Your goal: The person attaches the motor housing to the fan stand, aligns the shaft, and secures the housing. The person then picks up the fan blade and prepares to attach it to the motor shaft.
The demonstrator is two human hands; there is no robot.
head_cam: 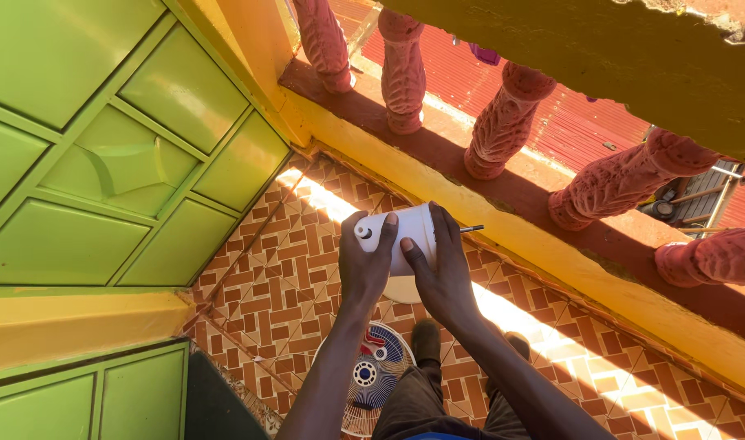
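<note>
Plastic, white and smooth, forms the rounded fan motor housing (407, 236), held at frame centre above the patterned brick-red tiled floor (307, 277). It is judged light, rigid, slippery; both sides are gripped. The left hand (364, 265) and right hand (442, 273) are clamped around it. Its metal shaft (471, 229) points to 3 o'clock. The white fan grille (372, 379) at 6 o'clock is partly hidden.

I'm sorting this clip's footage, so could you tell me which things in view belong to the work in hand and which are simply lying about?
In hand:
- white fan motor housing, with its metal shaft, gripped by the left hand and right hand
- fan grille with blue blades, on the tiled floor

Just about:
- green door
- pink balusters
- yellow ledge
</note>
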